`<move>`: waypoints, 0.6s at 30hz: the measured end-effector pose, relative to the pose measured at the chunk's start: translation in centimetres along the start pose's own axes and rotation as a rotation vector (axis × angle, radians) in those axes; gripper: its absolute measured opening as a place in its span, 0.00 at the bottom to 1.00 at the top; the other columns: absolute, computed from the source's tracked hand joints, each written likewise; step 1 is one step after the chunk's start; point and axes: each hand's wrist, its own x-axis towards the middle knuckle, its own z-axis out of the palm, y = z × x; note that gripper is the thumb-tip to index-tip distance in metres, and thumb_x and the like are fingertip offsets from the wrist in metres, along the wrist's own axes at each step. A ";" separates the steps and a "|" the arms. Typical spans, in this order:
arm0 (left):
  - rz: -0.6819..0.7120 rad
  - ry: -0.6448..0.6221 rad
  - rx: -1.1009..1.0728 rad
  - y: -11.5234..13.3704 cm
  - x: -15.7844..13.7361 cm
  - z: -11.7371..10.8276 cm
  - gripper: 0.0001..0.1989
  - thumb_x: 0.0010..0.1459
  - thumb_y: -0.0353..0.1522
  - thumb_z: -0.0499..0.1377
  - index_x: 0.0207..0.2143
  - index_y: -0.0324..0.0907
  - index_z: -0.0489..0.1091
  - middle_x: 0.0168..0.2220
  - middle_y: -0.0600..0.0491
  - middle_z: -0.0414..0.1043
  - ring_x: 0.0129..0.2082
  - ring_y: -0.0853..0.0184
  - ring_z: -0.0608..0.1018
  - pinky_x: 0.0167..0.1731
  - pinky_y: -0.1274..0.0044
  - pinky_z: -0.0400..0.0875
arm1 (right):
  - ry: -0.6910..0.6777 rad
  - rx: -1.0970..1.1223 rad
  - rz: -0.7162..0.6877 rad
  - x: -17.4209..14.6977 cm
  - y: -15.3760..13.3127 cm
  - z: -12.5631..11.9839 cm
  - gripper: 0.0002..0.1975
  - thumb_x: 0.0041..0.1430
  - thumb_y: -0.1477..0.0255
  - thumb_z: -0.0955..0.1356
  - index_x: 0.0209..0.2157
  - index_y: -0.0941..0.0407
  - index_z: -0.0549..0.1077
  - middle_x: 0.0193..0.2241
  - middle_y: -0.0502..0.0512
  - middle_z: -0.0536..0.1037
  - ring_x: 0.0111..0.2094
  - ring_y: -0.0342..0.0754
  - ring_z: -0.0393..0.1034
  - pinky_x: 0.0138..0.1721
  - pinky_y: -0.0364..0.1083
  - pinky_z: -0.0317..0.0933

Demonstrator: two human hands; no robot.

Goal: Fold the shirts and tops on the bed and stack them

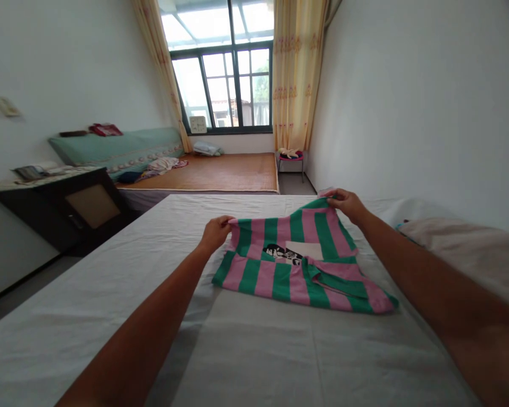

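A pink and green striped shirt (265, 277) lies partly folded on the white sheet, with a pale panel and a black printed figure on its middle. My left hand (215, 233) pinches the far left corner of the cloth, lifted a little off the bed. The far right corner is held up between the fingertips of my right hand (346, 204). Between the two hands the far edge rises toward the right. The near edge rests on the sheet, and a loose flap lies across the shirt's right half.
The white-sheeted bed (110, 316) spreads around the shirt. A crumpled beige cloth (462, 249) lies at the right by the wall. Beyond stand another bed (229, 172) with a brown mat, a dark cabinet (55, 209) at left, and a small pink stool (292, 158).
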 end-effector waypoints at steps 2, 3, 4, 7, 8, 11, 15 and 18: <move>0.042 0.016 0.034 -0.4 -0.5 -0.7 0.15 0.51 0.31 0.54 0.38 0.38 0.76 0.33 0.52 0.79 0.34 0.64 0.78 0.34 0.77 0.71 | -0.070 0.071 -0.111 -2.8 -0.8 -1.8 0.18 0.43 0.59 0.74 0.34 0.56 0.76 0.35 0.55 0.79 0.38 0.50 0.71 0.44 0.49 0.65; 0.060 0.000 0.075 -0.6 -1.0 -1.0 0.14 0.51 0.31 0.54 0.37 0.39 0.77 0.33 0.52 0.79 0.34 0.64 0.79 0.35 0.77 0.71 | -0.143 0.076 -0.131 -4.5 -1.0 -2.7 0.18 0.43 0.59 0.75 0.33 0.56 0.76 0.36 0.55 0.79 0.40 0.51 0.71 0.45 0.50 0.65; 0.076 -0.041 0.116 -0.8 -1.8 -1.2 0.14 0.50 0.31 0.54 0.36 0.40 0.77 0.32 0.53 0.80 0.34 0.64 0.79 0.35 0.77 0.71 | -0.248 0.056 -0.116 -6.4 -1.1 -3.6 0.18 0.44 0.57 0.75 0.32 0.56 0.76 0.36 0.55 0.79 0.41 0.51 0.71 0.46 0.50 0.64; 0.119 -0.212 0.221 -1.0 -4.1 -1.6 0.15 0.49 0.28 0.53 0.34 0.42 0.78 0.34 0.55 0.80 0.36 0.65 0.79 0.38 0.77 0.71 | -0.540 -0.037 -0.020 -11.3 -1.4 -6.1 0.21 0.47 0.52 0.72 0.27 0.58 0.76 0.37 0.60 0.79 0.43 0.54 0.72 0.45 0.51 0.64; 0.124 -0.241 0.257 -0.9 -4.7 -1.7 0.16 0.49 0.27 0.52 0.34 0.43 0.78 0.35 0.55 0.80 0.37 0.64 0.79 0.40 0.77 0.71 | -0.591 -0.062 0.006 -12.4 -1.5 -6.7 0.22 0.48 0.51 0.71 0.25 0.58 0.76 0.37 0.61 0.80 0.44 0.55 0.72 0.46 0.51 0.64; 0.108 -0.201 0.364 -0.2 -5.6 -1.6 0.18 0.49 0.25 0.51 0.36 0.43 0.78 0.38 0.54 0.80 0.42 0.63 0.79 0.45 0.75 0.70 | -0.581 -0.119 0.080 -13.8 -2.2 -7.6 0.23 0.51 0.50 0.69 0.28 0.57 0.76 0.39 0.60 0.80 0.43 0.54 0.72 0.43 0.50 0.64; 0.114 -0.139 0.416 1.1 -5.8 -0.9 0.17 0.54 0.28 0.51 0.41 0.42 0.77 0.43 0.50 0.78 0.42 0.62 0.79 0.45 0.73 0.71 | -0.483 -0.311 0.051 -13.7 -3.2 -5.5 0.26 0.54 0.49 0.65 0.41 0.56 0.74 0.38 0.58 0.79 0.37 0.51 0.73 0.38 0.48 0.65; 0.209 -0.200 0.434 1.3 -6.4 0.2 0.16 0.54 0.30 0.54 0.43 0.42 0.76 0.44 0.49 0.77 0.44 0.61 0.77 0.47 0.73 0.70 | -0.465 -0.615 0.019 -14.2 -2.7 -2.8 0.28 0.52 0.49 0.67 0.44 0.57 0.73 0.39 0.61 0.79 0.38 0.53 0.72 0.39 0.48 0.63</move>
